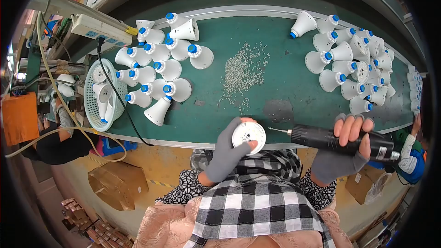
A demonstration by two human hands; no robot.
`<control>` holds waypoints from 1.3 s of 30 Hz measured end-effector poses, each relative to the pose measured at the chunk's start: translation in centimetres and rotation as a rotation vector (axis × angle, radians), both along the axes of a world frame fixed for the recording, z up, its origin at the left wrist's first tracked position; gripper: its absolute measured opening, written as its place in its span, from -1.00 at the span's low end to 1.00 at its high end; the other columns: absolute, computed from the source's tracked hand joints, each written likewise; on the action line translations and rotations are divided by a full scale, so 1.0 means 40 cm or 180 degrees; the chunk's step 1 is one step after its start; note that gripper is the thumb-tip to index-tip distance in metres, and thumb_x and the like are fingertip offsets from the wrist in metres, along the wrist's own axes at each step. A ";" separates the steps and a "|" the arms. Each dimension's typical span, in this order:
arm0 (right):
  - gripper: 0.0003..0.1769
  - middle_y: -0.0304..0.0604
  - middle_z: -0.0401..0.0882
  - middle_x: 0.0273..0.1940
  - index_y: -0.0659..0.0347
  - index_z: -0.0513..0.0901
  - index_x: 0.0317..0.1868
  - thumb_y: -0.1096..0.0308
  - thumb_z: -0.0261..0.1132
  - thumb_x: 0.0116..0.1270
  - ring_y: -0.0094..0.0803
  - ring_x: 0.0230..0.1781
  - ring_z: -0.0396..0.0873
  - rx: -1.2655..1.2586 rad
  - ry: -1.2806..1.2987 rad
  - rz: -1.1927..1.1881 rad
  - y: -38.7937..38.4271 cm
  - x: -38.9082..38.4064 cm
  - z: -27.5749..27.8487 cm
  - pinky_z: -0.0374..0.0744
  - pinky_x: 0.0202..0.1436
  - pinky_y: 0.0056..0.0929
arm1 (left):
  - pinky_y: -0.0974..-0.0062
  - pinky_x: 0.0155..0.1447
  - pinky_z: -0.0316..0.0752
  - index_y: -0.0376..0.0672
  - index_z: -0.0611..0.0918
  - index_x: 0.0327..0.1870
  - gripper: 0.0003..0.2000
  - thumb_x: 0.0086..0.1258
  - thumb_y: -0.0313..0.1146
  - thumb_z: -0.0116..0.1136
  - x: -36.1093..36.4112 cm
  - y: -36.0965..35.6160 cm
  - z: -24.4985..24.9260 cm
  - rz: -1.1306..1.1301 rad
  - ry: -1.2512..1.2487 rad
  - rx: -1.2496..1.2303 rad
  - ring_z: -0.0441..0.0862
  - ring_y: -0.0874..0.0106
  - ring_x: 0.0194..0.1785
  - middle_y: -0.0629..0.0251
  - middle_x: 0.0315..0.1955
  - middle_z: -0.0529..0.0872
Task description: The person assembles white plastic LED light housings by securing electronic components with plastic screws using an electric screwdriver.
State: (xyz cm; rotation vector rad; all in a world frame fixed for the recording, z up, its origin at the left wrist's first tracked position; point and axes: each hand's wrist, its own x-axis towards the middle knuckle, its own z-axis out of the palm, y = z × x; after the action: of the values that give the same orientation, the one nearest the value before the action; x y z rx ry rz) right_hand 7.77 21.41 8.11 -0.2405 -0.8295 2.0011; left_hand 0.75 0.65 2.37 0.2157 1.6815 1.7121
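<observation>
My left hand (228, 149), in a grey fingerless glove, grips a white cone-shaped housing (249, 131) with its round, flat face turned up. The thumb presses on the rim of that face, which has small dark holes near its middle. My right hand (347, 144), gloved the same way, is wrapped around a black electric screwdriver (321, 138). Its thin bit points left and ends just right of the housing, apart from it. Beyond my hands, a scatter of small metal screws (243, 74) lies on the green tabletop (220, 121).
Many white cones with blue caps stand or lie in a left group (170, 69) and a right group (344, 66). A pale green basket (90, 103) holds more at left. A black cable (120, 96) hangs from a power strip (101, 30). Other people's arms show at both sides.
</observation>
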 end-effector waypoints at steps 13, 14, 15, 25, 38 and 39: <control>-0.65 -0.23 0.42 -0.49 0.11 0.30 -0.10 0.37 0.32 0.23 -0.37 -0.57 0.51 0.0547 0.0024 0.0206 -0.058 0.036 0.011 0.53 -0.32 -0.31 | 0.54 0.05 0.51 -0.22 0.50 0.09 -0.62 0.25 -0.40 0.23 0.014 0.018 0.029 0.0268 0.0023 -0.0189 0.61 0.53 -0.05 0.27 -0.12 0.65; -0.64 -0.22 0.42 -0.49 0.11 0.30 -0.10 0.36 0.32 0.23 -0.37 -0.58 0.50 0.0551 0.0008 0.0209 -0.060 0.036 0.011 0.53 -0.32 -0.31 | 0.53 0.06 0.51 -0.22 0.50 0.09 -0.62 0.25 -0.39 0.24 0.014 0.017 0.029 0.0259 0.0092 -0.0227 0.60 0.52 -0.04 0.27 -0.12 0.65; -0.64 -0.22 0.42 -0.50 0.11 0.30 -0.10 0.36 0.33 0.23 -0.37 -0.58 0.50 0.0556 -0.0008 0.0211 -0.061 0.036 0.010 0.53 -0.32 -0.31 | 0.54 0.05 0.51 -0.22 0.51 0.09 -0.61 0.24 -0.39 0.24 0.015 0.017 0.026 0.0272 0.0140 -0.0238 0.60 0.53 -0.05 0.28 -0.12 0.65; -0.58 -0.22 0.44 -0.45 0.05 0.27 -0.14 0.36 0.39 0.20 -0.34 -0.53 0.51 0.0522 -0.0333 0.0475 -0.066 0.059 0.030 0.51 -0.25 -0.23 | 0.49 0.10 0.49 -0.21 0.52 0.06 -0.63 0.23 -0.39 0.25 0.018 0.016 0.021 0.0305 0.0238 -0.0327 0.58 0.48 -0.01 0.26 -0.07 0.61; -0.54 -0.21 0.45 -0.42 0.05 0.24 -0.14 0.32 0.43 0.20 -0.33 -0.52 0.50 0.0536 -0.0408 0.0583 -0.076 0.063 0.024 0.47 -0.24 -0.19 | 0.55 0.06 0.48 -0.27 0.52 0.07 -0.62 0.23 -0.39 0.26 0.019 0.015 0.015 0.0242 0.0653 -0.0429 0.58 0.51 -0.03 0.27 -0.09 0.59; -0.54 -0.21 0.45 -0.42 0.05 0.25 -0.14 0.32 0.43 0.20 -0.33 -0.51 0.50 0.0556 -0.0397 0.0604 -0.076 0.064 0.023 0.47 -0.24 -0.19 | 0.55 0.06 0.48 -0.28 0.52 0.07 -0.61 0.23 -0.39 0.26 0.020 0.015 0.014 0.0241 0.0700 -0.0448 0.58 0.51 -0.03 0.27 -0.09 0.59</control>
State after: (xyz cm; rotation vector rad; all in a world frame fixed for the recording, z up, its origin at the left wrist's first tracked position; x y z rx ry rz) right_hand 10.32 18.37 9.03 -0.1930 -1.1369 2.0898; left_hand 1.53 1.24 2.94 0.2861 1.9854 1.6652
